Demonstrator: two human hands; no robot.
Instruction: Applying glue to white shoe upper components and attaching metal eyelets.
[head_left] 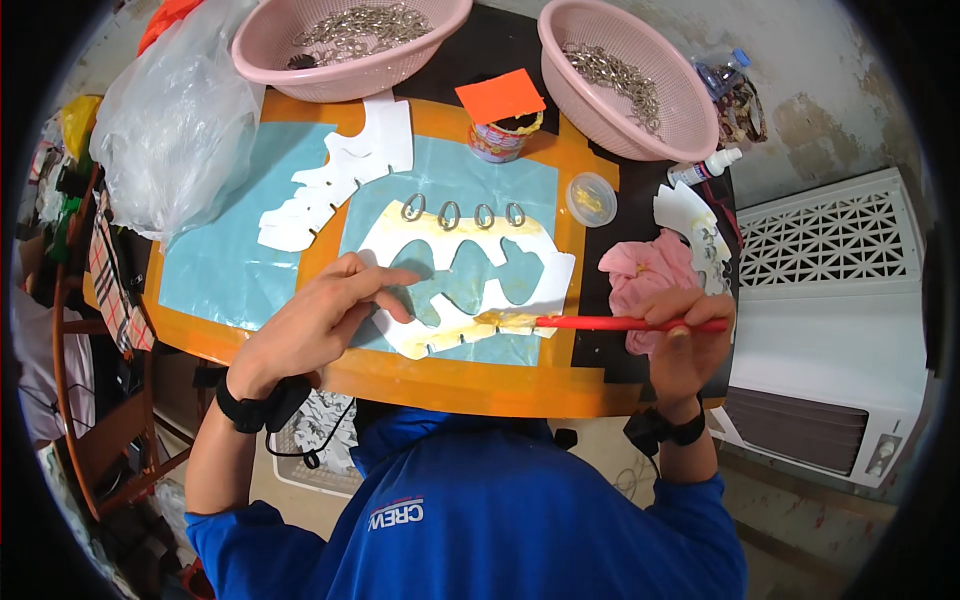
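My right hand (690, 335) grips a brush by its red handle (605, 323). The brush's yellow-coated bristles (508, 320) touch the lower edge of a white cut-out sheet (535, 262). My left hand (335, 310) has its fingers spread, the fingertips at the sheet's left side. Three large openings show the blue-green surface through the sheet, and small notches mark its lower edge. Yellowish smears run along its top and bottom edges. Several oval metal rings (449, 216) stand in a row along the top edge.
Two pink baskets (345, 82) (680, 125) of metal rings stand at the back. Between them is a tub (495, 145) under an orange card. Another white sheet (370, 150) lies left. A small clear cup (592, 200), pink cloth (640, 268) and white bottle (705, 166) are at right.
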